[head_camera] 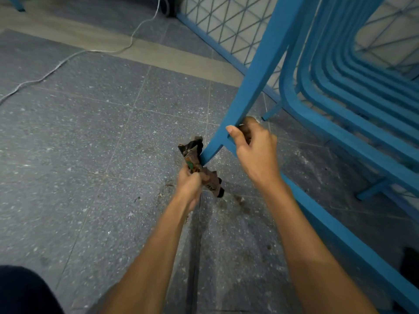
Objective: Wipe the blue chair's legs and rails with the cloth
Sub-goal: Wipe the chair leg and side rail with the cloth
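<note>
The blue chair [260, 71] fills the right side, tilted, with its curved back slats at the upper right. One blue leg slants down to a foot near the middle of the frame. My left hand [189, 185] grips a dark crumpled cloth [192, 155] and holds it against the foot of that leg. My right hand [251, 146] grips the same leg a little higher, where a rail meets it, thumb over the front. A long blue rail [335, 241] runs from there toward the lower right.
Grey speckled floor tiles [90, 143] lie all around, dusty and stained below the hands. A white cable [68, 60] snakes across the upper left. A blue lattice panel [226, 23] stands behind the chair. My dark-clothed knee [22, 291] shows at the lower left.
</note>
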The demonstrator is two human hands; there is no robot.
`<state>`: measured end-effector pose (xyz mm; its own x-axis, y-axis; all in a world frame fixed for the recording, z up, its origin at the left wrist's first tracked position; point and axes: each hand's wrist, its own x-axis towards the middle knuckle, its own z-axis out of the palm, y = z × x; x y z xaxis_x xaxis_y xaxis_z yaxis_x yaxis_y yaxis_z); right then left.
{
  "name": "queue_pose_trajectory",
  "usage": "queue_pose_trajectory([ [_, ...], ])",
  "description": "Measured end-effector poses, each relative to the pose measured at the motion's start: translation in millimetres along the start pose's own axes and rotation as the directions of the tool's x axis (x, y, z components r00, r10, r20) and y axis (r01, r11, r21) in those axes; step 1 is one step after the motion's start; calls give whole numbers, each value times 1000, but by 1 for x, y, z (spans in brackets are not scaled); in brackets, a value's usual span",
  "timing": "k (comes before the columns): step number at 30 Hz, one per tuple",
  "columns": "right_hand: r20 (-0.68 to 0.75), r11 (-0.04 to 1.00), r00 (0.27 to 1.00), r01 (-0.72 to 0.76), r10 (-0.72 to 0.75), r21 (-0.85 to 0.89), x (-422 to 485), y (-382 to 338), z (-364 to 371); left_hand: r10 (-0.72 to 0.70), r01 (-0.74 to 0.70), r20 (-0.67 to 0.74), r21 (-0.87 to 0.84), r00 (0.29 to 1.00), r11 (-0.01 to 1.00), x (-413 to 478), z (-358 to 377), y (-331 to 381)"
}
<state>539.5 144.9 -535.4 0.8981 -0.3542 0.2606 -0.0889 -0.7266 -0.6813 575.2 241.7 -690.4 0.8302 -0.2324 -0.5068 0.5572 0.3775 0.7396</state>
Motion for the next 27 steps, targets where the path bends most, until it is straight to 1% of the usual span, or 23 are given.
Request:
queue_pose_trajectory([
  [3,-6,1000,1000,11,-11,-13,0,3,3,-28,35,-67,110,997,993,15,-3,-7],
  [6,-11,1000,1000,16,-16,-12,1,3,4,-59,96,-130,297,990,950,33,-4,-7],
  [9,-27,1000,1000,14,-14,-16,1,3,5,-68,139,-190,395,980,908,45,-1,-4],
  [11,-31,1000,999,14,-14,-19,0,4,6,-125,202,-205,413,971,888,45,1,5],
  [13,-37,1000,999,14,-15,-26,-2,5,7,-179,236,-177,389,968,890,45,-3,18],
  [15,-45,999,999,13,-15,-32,-1,5,8,-187,208,-95,302,978,931,45,-10,32],
  [17,-49,999,999,7,-8,-32,0,5,9,-137,137,-17,256,990,957,33,-15,41],
  [18,-53,1000,999,3,-5,-30,-1,5,9,-119,115,1,256,993,960,27,-17,40],
  [19,-53,1000,999,-1,0,-28,-1,5,9,-108,105,-5,263,994,959,24,-19,37],
  [21,-47,1000,999,-4,3,-20,-1,4,9,-94,127,-114,338,989,933,26,-21,22],
  [23,-43,1000,999,-2,1,-13,-1,4,9,-79,194,-250,473,965,859,32,-22,7],
  [24,-47,1000,999,1,-2,-10,-1,5,9,-77,216,-283,501,956,838,32,-21,4],
  [25,-52,1000,999,5,-6,-11,0,4,9,-82,222,-289,495,954,840,33,-19,2],
  [27,-58,1000,998,12,-13,-20,0,5,10,-112,209,-234,444,966,871,32,-12,6],
])
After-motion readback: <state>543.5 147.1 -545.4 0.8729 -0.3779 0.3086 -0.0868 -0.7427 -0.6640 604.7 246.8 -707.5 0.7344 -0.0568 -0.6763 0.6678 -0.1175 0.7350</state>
